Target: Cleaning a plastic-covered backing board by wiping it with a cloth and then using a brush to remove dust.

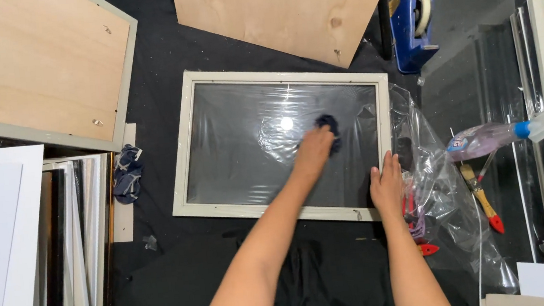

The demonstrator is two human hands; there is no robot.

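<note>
A cream-coloured picture frame (pixel 190 147) with a glass pane (pixel 238 143) lies flat on black cloth. My left hand (pixel 313 154) rests on the pane right of its middle, fingers closed on a small dark blue rag (pixel 329 124) pressed against the glass. My right hand (pixel 387 185) lies flat with fingers together on the frame's lower right corner, holding nothing. A bright light reflection shows on the glass just left of the rag.
A spray bottle (pixel 496 136) lies right of the frame beside crumpled clear plastic (pixel 443 203), a brush and red-handled tools. A blue tape dispenser (pixel 414 23), plywood boards (pixel 285 9), a boxed panel (pixel 31 70), stacked frames (pixel 75 245) and another rag (pixel 128 173) surround it.
</note>
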